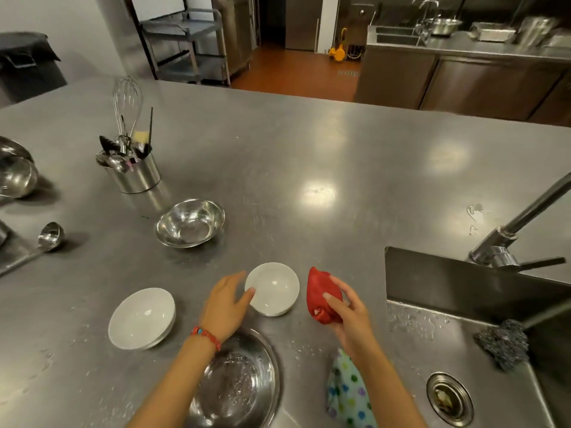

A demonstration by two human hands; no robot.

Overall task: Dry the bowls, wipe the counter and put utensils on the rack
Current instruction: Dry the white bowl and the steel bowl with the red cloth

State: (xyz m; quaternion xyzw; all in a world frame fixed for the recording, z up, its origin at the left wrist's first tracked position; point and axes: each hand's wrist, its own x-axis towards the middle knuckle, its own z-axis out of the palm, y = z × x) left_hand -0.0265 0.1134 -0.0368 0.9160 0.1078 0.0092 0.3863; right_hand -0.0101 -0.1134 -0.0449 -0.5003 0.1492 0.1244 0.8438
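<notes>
My left hand (227, 299) touches the left rim of a small white bowl (273, 288) standing on the steel counter (309, 168); its fingers lie relaxed against it. My right hand (347, 313) grips a bunched red cloth (321, 296) just right of that bowl. A second white bowl (142, 318) sits to the left. Near my left forearm stands a large steel bowl (238, 384) wet with drops. A smaller steel bowl (190, 222) stands farther back. A steel utensil holder (136, 174) with a whisk and spoons is at the back left.
A ladle (46, 239) lies at the left edge beside more steel bowls (15, 174). A sink (463, 350) with a tap (513, 233) and a steel scourer (502, 344) is at the right. A dotted cloth (347, 393) lies by the sink's edge. Water drops spot the counter.
</notes>
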